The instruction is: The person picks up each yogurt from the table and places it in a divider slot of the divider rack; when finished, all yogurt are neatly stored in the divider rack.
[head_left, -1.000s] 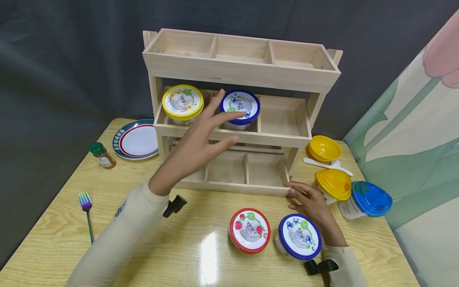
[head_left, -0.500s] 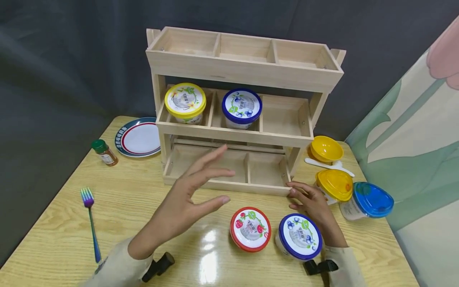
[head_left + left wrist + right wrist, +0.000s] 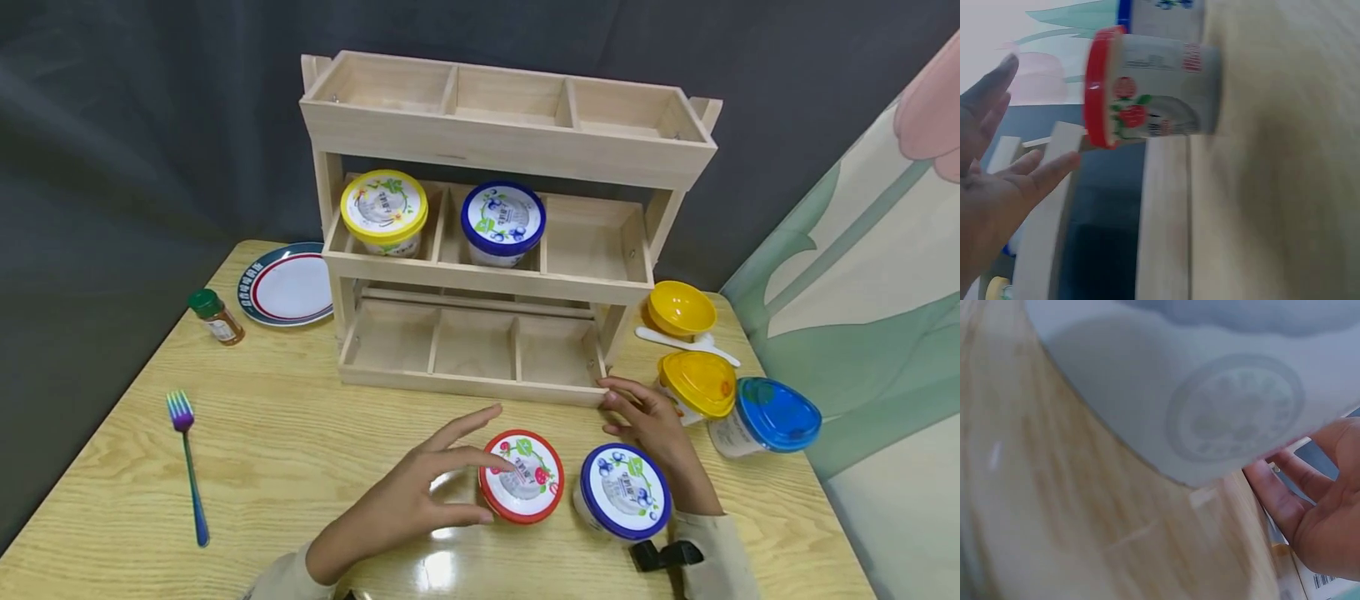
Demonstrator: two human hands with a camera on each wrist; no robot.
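the left hand (image 3: 420,500) hovers spread wide, holding nothing, fingertips just reaching the red-lidded cup (image 3: 522,477) standing upright on the table (image 3: 300,433) in front of the wooden rack (image 3: 487,242). the right hand (image 3: 651,425) rests relaxed and empty against the rack's lower right corner, beside the blue-lidded cup (image 3: 624,493). a sideways brush could tip or slide the red cup into its neighbour. a second ago the left hand was up at the middle shelf; it has since dropped to the table.
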